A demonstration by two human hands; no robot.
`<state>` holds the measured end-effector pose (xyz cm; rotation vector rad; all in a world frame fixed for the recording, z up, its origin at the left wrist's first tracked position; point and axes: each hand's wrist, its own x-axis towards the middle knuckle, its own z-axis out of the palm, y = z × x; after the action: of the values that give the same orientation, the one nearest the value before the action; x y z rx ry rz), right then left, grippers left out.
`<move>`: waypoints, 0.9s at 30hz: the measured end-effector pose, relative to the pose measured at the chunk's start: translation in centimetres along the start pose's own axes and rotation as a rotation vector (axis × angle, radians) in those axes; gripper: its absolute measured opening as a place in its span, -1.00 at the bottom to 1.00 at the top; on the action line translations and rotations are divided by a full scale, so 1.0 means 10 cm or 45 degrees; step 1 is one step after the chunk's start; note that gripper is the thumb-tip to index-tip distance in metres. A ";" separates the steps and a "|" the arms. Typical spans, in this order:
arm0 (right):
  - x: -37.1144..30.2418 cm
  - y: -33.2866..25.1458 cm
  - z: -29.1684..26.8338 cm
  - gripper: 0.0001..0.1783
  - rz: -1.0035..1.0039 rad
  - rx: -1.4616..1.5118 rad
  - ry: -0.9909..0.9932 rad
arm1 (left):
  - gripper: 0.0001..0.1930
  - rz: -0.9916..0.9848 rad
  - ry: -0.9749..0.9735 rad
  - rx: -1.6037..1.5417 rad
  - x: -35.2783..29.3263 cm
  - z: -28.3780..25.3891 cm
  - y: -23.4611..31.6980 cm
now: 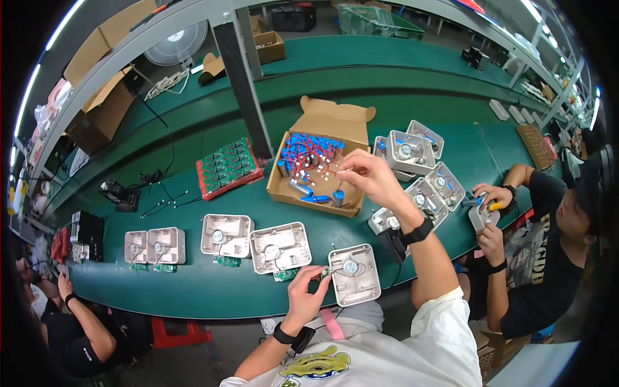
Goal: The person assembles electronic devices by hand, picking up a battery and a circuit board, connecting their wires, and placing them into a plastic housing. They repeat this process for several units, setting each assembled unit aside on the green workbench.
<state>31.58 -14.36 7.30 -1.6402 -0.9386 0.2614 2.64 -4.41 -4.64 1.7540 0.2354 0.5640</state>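
My left hand (305,293) pinches a small green circuit board (324,274) at the left side of an open white plastic housing (356,293). Thin wires run from the board toward a round silvery part (351,267) inside that housing. Over an open cardboard box (276,184), my right hand (369,177) has its thumb and fingertips closed on thin wire leads. Just below the fingertips, a blue cylindrical battery (338,198) stands in the box's near right corner; the leads seem to run to it. More blue batteries (316,142) with red and black leads fill the box's far part.
Several open housings (280,248) line the table's near edge to the left, boards beside them. More housings (406,151) are stacked right of the box. A stack of green boards (229,166) lies left, near a metal post (242,90). A co-worker (548,245) handles a housing at right.
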 end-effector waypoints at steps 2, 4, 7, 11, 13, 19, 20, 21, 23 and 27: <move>-0.15 -0.13 -0.04 -0.88 0.102 0.162 0.005 | -0.73 -0.015 -0.011 -0.010 0.01 0.00 0.00; -0.28 -0.29 -0.06 -0.85 0.292 0.507 0.000 | -0.72 -0.049 -0.012 -0.012 0.01 0.00 -0.01; -0.50 -0.41 -0.06 -0.83 0.328 0.551 0.036 | -0.71 -0.011 -0.018 0.008 0.02 0.01 -0.03; -0.76 -0.61 -0.04 -0.83 0.407 0.577 0.017 | -0.70 -0.035 -0.020 -0.005 0.05 0.00 -0.03; -0.89 -0.58 -0.03 -0.83 0.434 0.579 0.001 | -0.69 -0.053 -0.021 -0.015 0.06 0.01 -0.03; -1.30 -0.40 0.08 -0.81 0.626 0.495 -0.054 | -0.69 -0.014 -0.019 0.006 0.07 0.02 -0.01; -1.32 -0.39 0.10 -0.81 0.642 0.470 -0.047 | -0.69 -0.012 -0.019 0.000 0.06 0.02 0.00; -1.33 -0.39 0.11 -0.81 0.642 0.475 -0.049 | -0.69 -0.013 -0.019 0.004 0.05 0.01 0.01; -1.33 -0.37 0.12 -0.82 0.638 0.402 -0.034 | -0.69 -0.033 -0.046 0.000 0.03 0.02 0.02; -1.27 -0.33 0.16 -0.82 0.551 0.357 0.069 | -0.70 -0.049 -0.057 -0.010 0.04 0.01 0.02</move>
<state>20.86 -21.93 5.85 -1.5634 -0.4716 0.6120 2.96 -4.36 -4.40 1.7489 0.2344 0.4967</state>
